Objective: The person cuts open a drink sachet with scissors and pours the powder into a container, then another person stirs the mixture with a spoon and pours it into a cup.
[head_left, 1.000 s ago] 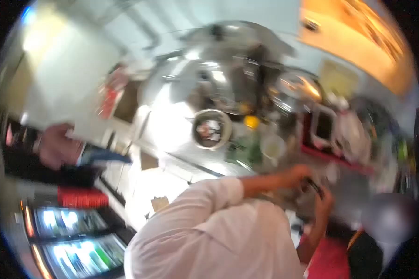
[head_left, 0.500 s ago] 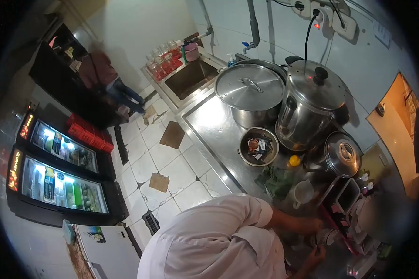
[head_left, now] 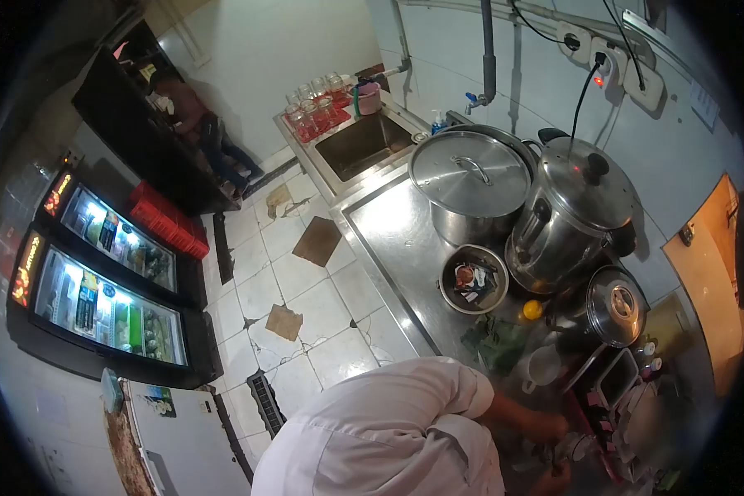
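At the lower right, my left hand [head_left: 549, 426] reaches out from a white short sleeve with its fingers closed. My right hand [head_left: 554, 479] is just below it, its fingers also curled, partly cut off by the frame's bottom edge. Between the two is a small dark, slim thing [head_left: 551, 455], too dim to name. A clear glass or cup [head_left: 579, 447] is right beside my hands. Above them on the steel counter stand a translucent measuring jug [head_left: 542, 366] and dark green leaves [head_left: 496, 341].
Along the wall stand a large lidded pot [head_left: 471, 186], a tall steel urn [head_left: 558, 223] and a smaller lidded pot [head_left: 612, 306]. A metal bowl of packets [head_left: 474, 279] and an orange fruit [head_left: 532, 310] are nearer. Beyond are a sink [head_left: 372, 149], glass jars [head_left: 314, 107] and a person [head_left: 197, 120].
The view has shifted, so the counter items appear farther right and lower. My hands stay close together near the glass. The person at the back leans closer to the dark cabinet.
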